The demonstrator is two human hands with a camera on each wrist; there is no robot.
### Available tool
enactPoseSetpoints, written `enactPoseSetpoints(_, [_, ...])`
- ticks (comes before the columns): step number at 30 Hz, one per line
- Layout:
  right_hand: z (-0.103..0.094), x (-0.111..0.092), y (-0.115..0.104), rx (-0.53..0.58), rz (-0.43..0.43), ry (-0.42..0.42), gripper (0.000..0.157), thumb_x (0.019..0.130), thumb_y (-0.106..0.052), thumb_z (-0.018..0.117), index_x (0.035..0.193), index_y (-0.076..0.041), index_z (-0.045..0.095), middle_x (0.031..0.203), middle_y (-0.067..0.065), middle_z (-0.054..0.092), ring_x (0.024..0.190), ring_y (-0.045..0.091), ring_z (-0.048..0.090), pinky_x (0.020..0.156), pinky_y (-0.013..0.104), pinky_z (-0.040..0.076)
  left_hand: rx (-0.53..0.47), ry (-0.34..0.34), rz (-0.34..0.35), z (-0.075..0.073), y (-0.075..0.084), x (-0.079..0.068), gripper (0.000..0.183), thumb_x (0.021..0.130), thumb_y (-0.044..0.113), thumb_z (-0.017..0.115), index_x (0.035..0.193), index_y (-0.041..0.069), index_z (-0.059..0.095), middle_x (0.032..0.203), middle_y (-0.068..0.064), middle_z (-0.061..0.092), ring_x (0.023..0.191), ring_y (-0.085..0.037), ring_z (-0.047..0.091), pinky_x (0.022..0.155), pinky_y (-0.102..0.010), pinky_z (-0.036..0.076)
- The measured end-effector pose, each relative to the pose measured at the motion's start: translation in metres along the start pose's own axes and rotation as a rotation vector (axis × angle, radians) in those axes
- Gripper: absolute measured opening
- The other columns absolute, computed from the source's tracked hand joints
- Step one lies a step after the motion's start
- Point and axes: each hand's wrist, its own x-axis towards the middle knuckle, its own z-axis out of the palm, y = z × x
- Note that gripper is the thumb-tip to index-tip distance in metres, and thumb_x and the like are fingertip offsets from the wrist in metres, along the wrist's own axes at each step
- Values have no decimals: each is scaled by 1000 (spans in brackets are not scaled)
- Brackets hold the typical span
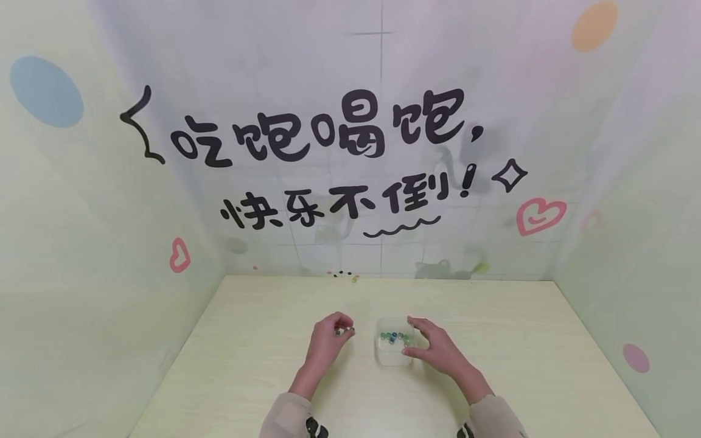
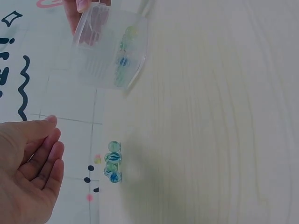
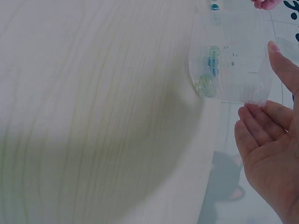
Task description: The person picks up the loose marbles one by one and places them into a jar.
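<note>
My left hand (image 1: 327, 342) is beside several glass marbles (image 2: 113, 157) on the table, left of the container. Its fingers are loosely bent, and the left wrist view shows nothing held in them. These marbles are clear with blue and green swirls and lie close together; in the head view the hand partly hides them. A clear square plastic container (image 1: 395, 360) stands upright on the table, with several more green and blue marbles (image 1: 393, 336) in its bottom. My right hand (image 1: 440, 348) holds the container's right side, thumb on the near corner and fingers at the far one.
Both hands work over a pale wood-grain table (image 1: 252, 377). Behind it rises a white backdrop (image 1: 306, 255) with black lettering, and similar printed panels close off the left and right sides.
</note>
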Motion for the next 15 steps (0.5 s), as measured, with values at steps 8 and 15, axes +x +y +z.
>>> enactPoseSetpoints(8, [0, 1, 0, -16, 13, -5, 73, 87, -24, 78, 144, 6, 44, 145, 27, 49, 137, 47, 44, 113, 55, 40, -6, -4, -22, -4, -10, 4, 16, 85, 7, 76, 99, 8, 69, 97, -6, 73, 95, -23, 68, 87, -44, 58])
enactPoseSetpoints(15, [0, 0, -1, -16, 20, -2, 72, 87, -23, 78, 144, 6, 44, 145, 27, 49, 137, 47, 44, 113, 56, 39, 20, -29, -68, -2, -20, 7, 17, 85, 7, 76, 100, 9, 69, 98, -4, 73, 95, -20, 67, 91, -43, 57])
